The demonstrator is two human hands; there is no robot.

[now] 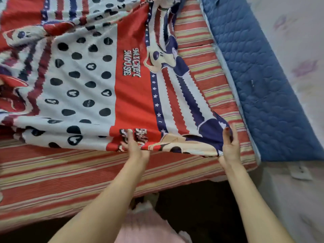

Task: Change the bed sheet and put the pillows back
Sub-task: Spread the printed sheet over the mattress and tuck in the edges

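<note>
- A red, white and navy cartoon-print cotton bed sheet [98, 81] lay spread but rumpled over the bed, its near hem stopping short of the bed's near edge.
- Beneath it, the red-and-cream striped mattress cover [52, 172] showed bare along the near side and in a strip at the right.
- The right hand [229, 146] had its grip on the sheet's near right corner, fingers curled round the hem, close to the mattress corner.
- The left hand [135, 146] lay on the same hem further left, fingers long over the cloth; whether the thumb pinched underneath I could not tell.
- Both forearms reached forward from the body, nearly parallel, wrists low over the striped cover.
- The hem ran left to right between the hands; the uncovered mattress lay toward the person, so the next pull probably needed to come toward the body and rightward.
- A blue quilted pad [263, 85] stood beside the bed's right edge.
- No pillows were in view.
</note>
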